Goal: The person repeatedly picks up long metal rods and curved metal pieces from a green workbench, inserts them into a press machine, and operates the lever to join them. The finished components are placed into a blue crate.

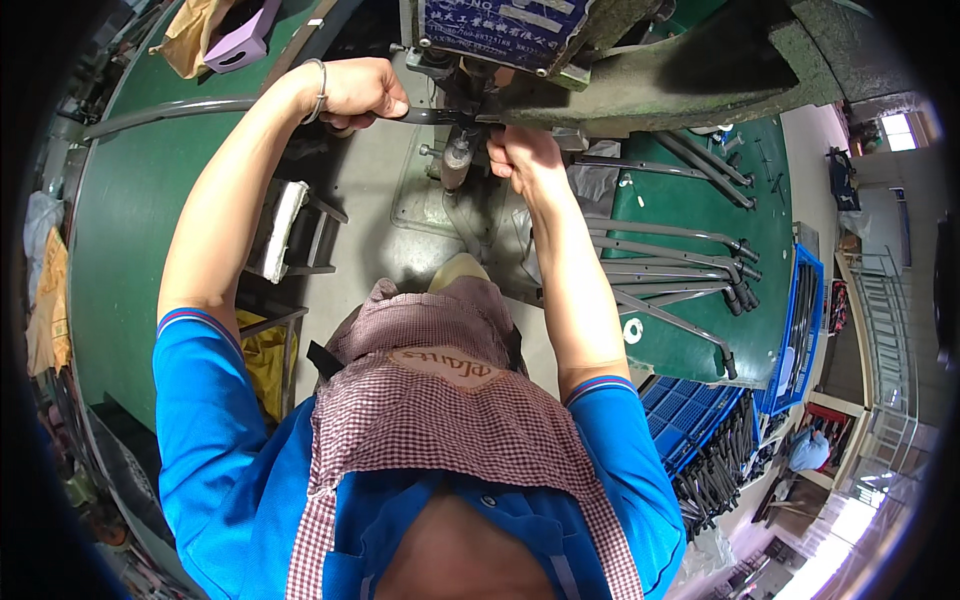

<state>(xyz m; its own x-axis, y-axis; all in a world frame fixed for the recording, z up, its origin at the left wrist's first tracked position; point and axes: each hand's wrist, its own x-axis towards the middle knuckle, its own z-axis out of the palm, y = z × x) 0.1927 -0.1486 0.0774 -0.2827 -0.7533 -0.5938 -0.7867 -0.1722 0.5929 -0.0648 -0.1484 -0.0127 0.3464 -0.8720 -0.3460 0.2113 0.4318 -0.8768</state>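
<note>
My left hand [358, 92] is wrapped round a long, bent grey metal tube [190, 108]. That tube runs from the left, behind my wrist, to the head of a machine. Its near-machine end reaches in under the head, above a metal post [457, 158]. On the other side of the post, my right hand [525, 155] is closed with fingers curled, close against the machine. What those fingers grip is hidden. The machine [650, 100] has a heavy, worn cast arm and a blue nameplate [500, 30].
On the right, a green table [680, 210] bears several grey tubes [660, 270] with dark ends. Blue crates [690, 410] stand beyond its near edge, beside many dark parts. Another green table [120, 250] lies left, with a purple box [243, 38]. A metal-framed stool [290, 235] stands below.
</note>
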